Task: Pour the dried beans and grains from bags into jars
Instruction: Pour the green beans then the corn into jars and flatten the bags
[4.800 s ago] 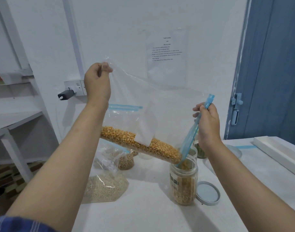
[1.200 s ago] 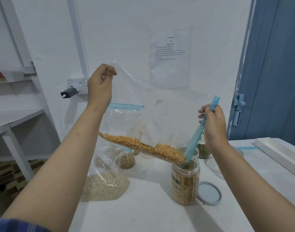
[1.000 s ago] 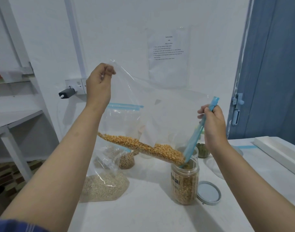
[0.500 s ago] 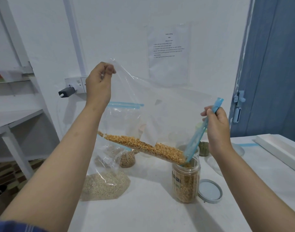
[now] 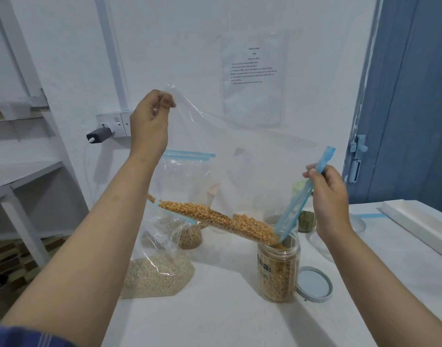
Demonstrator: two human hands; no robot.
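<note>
Clear bag [image 5: 252, 159] pinched by left hand [image 5: 150, 126], right hand [image 5: 327, 196]; kernels apparently entering jar [image 5: 277, 269].

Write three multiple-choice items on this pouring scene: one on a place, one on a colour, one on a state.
1. Where does the lid lie?
A. on the jar
B. on the table right of the jar
C. on the shelf

2. What colour is the held bag's zip strip?
A. blue
B. red
C. black

3. How is the jar?
A. empty
B. capped
C. open, mostly full of corn

Answers:
1 B, it lies flat beside the jar.
2 A, the right hand pinches a blue strip.
3 C, the bag tips into its mouth.
</note>
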